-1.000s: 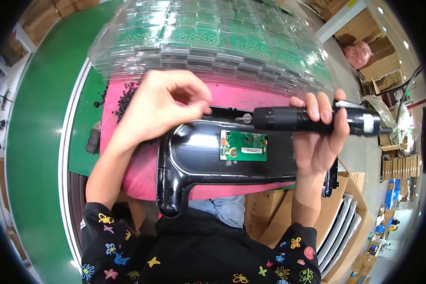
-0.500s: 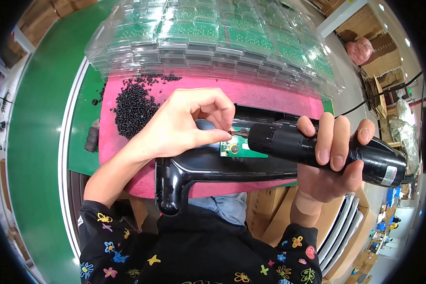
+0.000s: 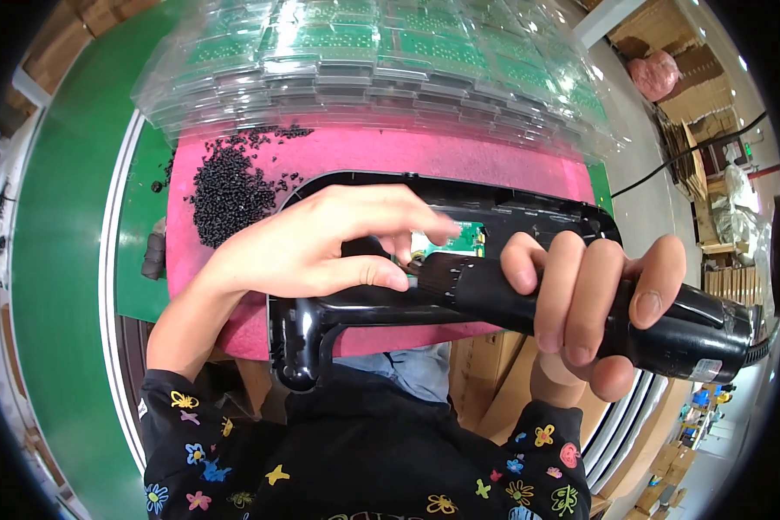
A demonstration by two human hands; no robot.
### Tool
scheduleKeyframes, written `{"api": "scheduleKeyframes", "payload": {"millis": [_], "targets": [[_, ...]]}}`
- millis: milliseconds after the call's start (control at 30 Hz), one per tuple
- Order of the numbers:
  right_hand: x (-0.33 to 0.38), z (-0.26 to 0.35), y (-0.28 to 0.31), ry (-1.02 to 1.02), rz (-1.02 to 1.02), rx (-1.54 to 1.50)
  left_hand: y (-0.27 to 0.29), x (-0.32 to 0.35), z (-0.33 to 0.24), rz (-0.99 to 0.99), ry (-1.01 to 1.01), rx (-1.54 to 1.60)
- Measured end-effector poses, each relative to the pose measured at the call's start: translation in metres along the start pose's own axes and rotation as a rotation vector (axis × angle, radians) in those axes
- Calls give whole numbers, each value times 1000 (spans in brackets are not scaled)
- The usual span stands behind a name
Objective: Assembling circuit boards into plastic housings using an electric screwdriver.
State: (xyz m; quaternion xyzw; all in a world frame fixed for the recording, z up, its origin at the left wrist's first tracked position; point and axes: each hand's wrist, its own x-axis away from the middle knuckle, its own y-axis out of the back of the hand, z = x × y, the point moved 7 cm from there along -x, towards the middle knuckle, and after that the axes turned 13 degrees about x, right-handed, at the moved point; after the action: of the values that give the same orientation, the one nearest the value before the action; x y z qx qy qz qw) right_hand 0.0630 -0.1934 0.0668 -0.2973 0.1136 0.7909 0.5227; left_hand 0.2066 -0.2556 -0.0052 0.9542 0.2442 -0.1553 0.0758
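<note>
Here, left of the black plastic housing (image 3: 459, 260) lies a heap of black screws (image 3: 225, 186). My left hand (image 3: 321, 247) pinches, probably a screw, to steady it at the green circuit board (image 3: 446, 236). My right hand (image 3: 581, 308) wraps the electric screwdriver (image 3: 581, 312), tip aimed there.

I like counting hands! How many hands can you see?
2. The left hand rests on the black plastic housing; the right hand grips the black electric screwdriver.
</note>
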Motion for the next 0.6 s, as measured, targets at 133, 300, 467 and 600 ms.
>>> {"api": "scheduleKeyframes", "payload": {"millis": [133,300,467,600], "targets": [[-2,-1,0,-7,90,-46,-9,1,6,110,-26,-59],[1,-6,6,-97,91,69,-8,0,4,58,-109,-315],[3,-14,14,-69,91,110,-13,-1,-11,-101,-261,-798],[4,3,23,71,11,147,-13,-2,-24,-286,-419,-842]]}}
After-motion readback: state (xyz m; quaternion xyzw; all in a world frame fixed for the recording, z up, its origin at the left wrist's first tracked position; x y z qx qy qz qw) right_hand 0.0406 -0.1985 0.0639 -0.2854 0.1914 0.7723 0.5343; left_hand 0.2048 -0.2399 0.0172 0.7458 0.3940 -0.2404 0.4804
